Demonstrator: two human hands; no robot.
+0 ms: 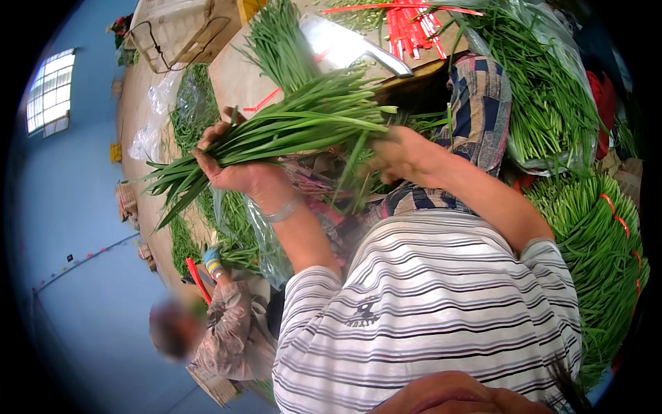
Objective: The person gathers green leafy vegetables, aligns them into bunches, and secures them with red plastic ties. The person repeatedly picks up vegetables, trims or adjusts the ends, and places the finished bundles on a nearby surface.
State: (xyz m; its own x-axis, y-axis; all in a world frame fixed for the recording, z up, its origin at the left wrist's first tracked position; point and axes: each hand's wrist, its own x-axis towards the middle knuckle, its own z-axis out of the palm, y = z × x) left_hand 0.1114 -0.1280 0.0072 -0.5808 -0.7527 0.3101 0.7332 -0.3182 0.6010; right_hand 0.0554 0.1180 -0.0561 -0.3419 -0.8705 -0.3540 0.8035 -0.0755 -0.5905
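A loose bundle of long green garlic chives lies across my left hand, whose fingers curl up around the leafy end. My right hand, blurred, is at the cut stem ends, with a few loose green blades hanging beneath it; whether it grips them I cannot tell. Behind the bundle, a second bunch of chives rests on the wooden board. A wide-bladed cleaver lies beside that bunch, and red twist ties are piled to its right.
Loose chives in a plastic bag stand at the right, above large tied bundles. At the lower left a co-worker's gloved hand is among more greens. A crate stands at the upper left, near clear plastic bags on the floor.
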